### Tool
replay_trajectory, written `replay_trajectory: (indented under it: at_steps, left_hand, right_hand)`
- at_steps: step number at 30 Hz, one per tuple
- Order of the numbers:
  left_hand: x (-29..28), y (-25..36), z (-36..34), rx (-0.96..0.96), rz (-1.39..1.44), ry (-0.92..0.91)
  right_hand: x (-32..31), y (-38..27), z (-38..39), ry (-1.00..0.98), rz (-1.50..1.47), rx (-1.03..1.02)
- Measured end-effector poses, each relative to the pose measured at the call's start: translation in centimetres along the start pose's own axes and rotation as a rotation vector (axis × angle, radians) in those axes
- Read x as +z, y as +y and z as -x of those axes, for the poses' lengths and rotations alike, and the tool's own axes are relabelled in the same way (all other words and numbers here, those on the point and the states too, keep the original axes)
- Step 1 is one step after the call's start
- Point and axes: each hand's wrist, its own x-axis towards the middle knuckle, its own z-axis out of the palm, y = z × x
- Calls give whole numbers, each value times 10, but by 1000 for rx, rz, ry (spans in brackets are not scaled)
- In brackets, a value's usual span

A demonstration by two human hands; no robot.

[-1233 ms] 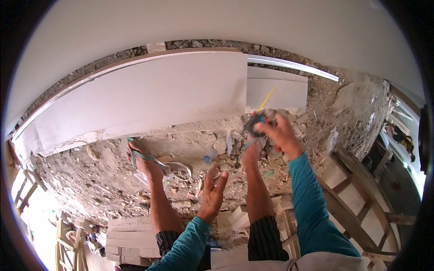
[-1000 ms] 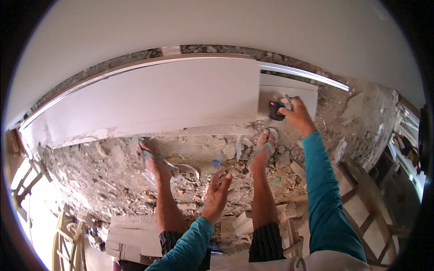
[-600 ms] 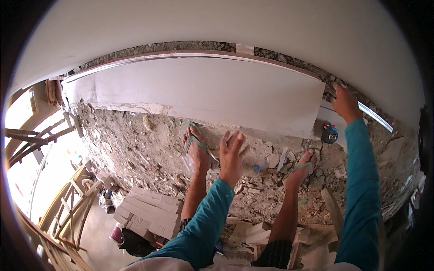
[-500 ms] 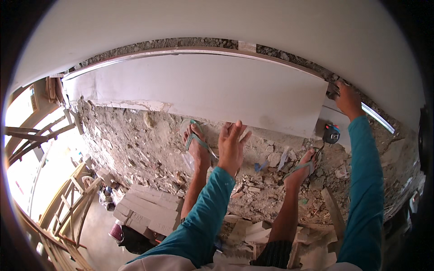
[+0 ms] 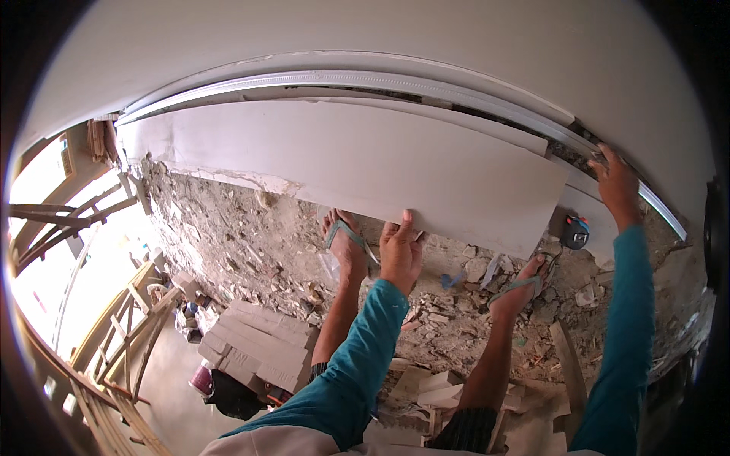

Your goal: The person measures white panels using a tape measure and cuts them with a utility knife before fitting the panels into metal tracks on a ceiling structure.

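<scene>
A long pale board [image 5: 342,159] stretches across in front of me, its near edge chipped on the left side. My left hand [image 5: 401,254] is closed on that near edge, thumb on top and fingers underneath. Behind the board runs a long, shiny metal channel [image 5: 334,77], bending with the lens. Toward its right end my right hand [image 5: 617,186] is closed around it, fingertips partly hidden. Another pale board [image 5: 494,131] shows between the top board and the channel. A black tape measure [image 5: 576,232] sits just right of the board's corner.
Rubble-strewn ground [image 5: 243,235] lies around my sandalled feet. A pale wall [image 5: 380,30] rises along the far side. Stacked blocks [image 5: 262,342] stand at lower left, near wooden frames [image 5: 137,304]. A timber piece [image 5: 569,357] lies at lower right.
The top board has shifted slightly right and nearer, with my left hand on its edge. The metal channel now shows apart from the board, and my right hand has moved right.
</scene>
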Motion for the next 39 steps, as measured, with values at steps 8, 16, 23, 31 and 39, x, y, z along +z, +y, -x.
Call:
replay_trajectory:
  at_steps: [8,16,23,31,39]
  left_hand:
    - [8,8,4,48,-22,19]
    - [31,17,-2,-46,-85,27]
    - [25,87,11,448,-824,407]
    - [102,193,-52,440,-276,-86]
    - [120,218,-77,394,-145,-100]
  right_hand:
    - [-44,29,24,-60,20,-58]
    - [-34,96,82,-57,0,-145]
    - [-47,55,94,-146,-4,-81]
    - [-33,49,96,47,17,-4]
    - [-16,64,102,105,-6,0]
